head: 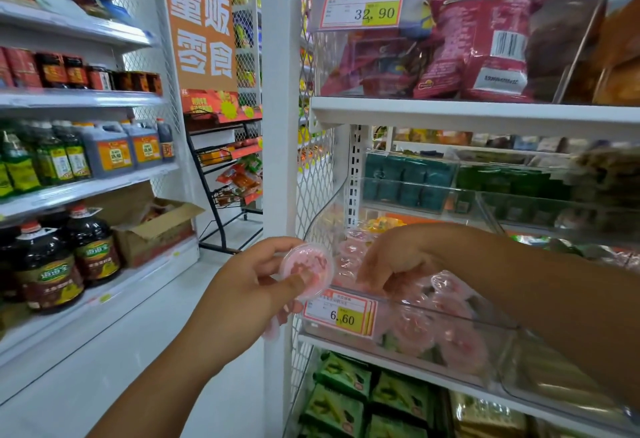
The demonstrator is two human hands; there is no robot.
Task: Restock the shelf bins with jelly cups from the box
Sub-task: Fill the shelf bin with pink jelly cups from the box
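My left hand (pixel 249 285) grips a pink jelly cup (pixel 308 269) just outside the white shelf post, at the left end of the clear shelf bin (pixel 491 325). A second pink cup (pixel 272 332) shows under its fingers. My right hand (pixel 398 257) reaches over the bin's front rim, fingers curled down among several pink jelly cups (pixel 457 337) lying inside; whether it holds one is hidden. A price tag reading 6.60 (pixel 341 313) hangs on the bin's front.
An open cardboard box (pixel 156 226) sits on the low shelf at left, beside oil bottles (pixel 48 268). The white shelf post (pixel 280 126) stands between my hands. A higher bin holds red snack packs (pixel 478 46); green packs (pixel 346 389) fill the shelf below. A black wire rack (pixel 225 174) stands behind.
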